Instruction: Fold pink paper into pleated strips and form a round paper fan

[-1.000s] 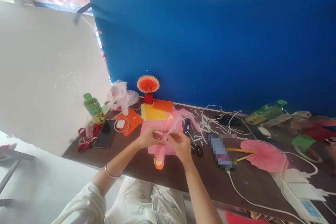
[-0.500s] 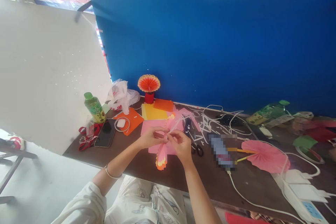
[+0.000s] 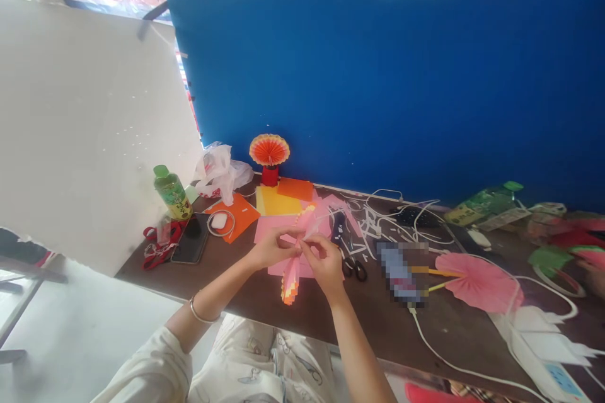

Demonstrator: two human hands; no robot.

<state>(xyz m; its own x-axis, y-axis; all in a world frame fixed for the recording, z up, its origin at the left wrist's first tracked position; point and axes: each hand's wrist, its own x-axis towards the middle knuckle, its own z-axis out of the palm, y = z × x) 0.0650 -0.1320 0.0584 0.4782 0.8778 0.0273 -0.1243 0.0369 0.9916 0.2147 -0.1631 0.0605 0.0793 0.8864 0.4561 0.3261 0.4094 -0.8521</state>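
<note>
Between my hands is a pleated strip of pink paper [image 3: 291, 272] with yellow and orange zigzag ends, pinched in at its middle. My left hand [image 3: 273, 248] grips that middle from the left, its fingers closed round the folds. From the right, my right hand [image 3: 323, 257] pinches at the same spot, thumb and forefinger together; a thin pale strip seems to run up from there. Pink sheets [image 3: 269, 230] lie under and behind the hands. Just right of my right hand lie black-handled scissors [image 3: 355, 264]. At the back stands a finished orange and red paper fan [image 3: 269, 151] on a red base.
Yellow paper [image 3: 276, 203], orange sheets [image 3: 240, 217], a phone [image 3: 190, 240] and a green-capped bottle [image 3: 172, 194] are to the left. White paper scraps [image 3: 371, 227], cables, a pink paper fan [image 3: 482, 282] and a white power strip [image 3: 543, 359] spread rightward. A blue panel [image 3: 368, 75] rises behind.
My hands keep hold of the pleated paper's middle with barely any movement. Its lower end has turned slightly. The whole view has shifted a little.
</note>
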